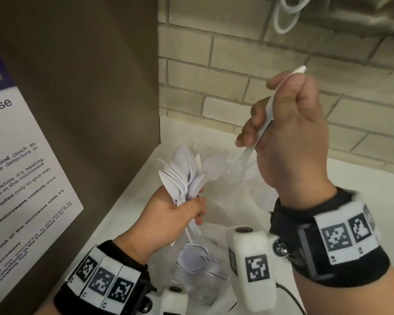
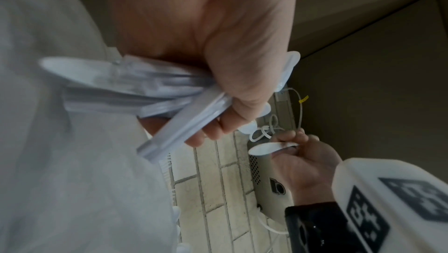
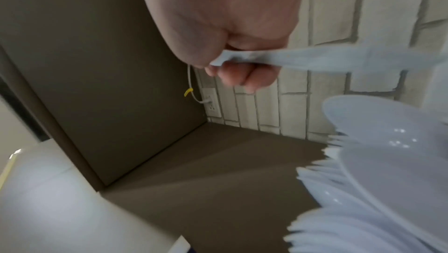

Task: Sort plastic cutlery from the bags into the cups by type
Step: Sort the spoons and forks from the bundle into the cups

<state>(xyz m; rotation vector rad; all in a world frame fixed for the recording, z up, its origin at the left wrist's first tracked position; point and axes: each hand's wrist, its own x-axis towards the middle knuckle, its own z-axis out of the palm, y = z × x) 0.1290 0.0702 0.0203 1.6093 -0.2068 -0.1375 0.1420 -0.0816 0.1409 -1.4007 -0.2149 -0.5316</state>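
My left hand (image 1: pixel 180 214) grips a fanned bundle of white plastic spoons and forks (image 1: pixel 183 176) by the handles, heads pointing up. The left wrist view shows that bundle (image 2: pixel 135 88) close up in my fist. My right hand (image 1: pixel 282 133) is raised to the right of it and holds a single white spoon (image 1: pixel 265 123), handle end up and bowl down. That spoon (image 2: pixel 266 148) also appears in the left wrist view, and its handle (image 3: pixel 278 59) in the right wrist view. Below my hands a clear cup (image 1: pixel 198 260) holds spoons.
A brown cabinet side (image 1: pixel 96 87) with a white printed notice (image 1: pixel 21 178) stands close on the left. A pale brick wall (image 1: pixel 237 64) with a white cable (image 1: pixel 287 17) closes the back. Crinkled clear plastic (image 1: pixel 239 173) lies on the white counter (image 1: pixel 362 178).
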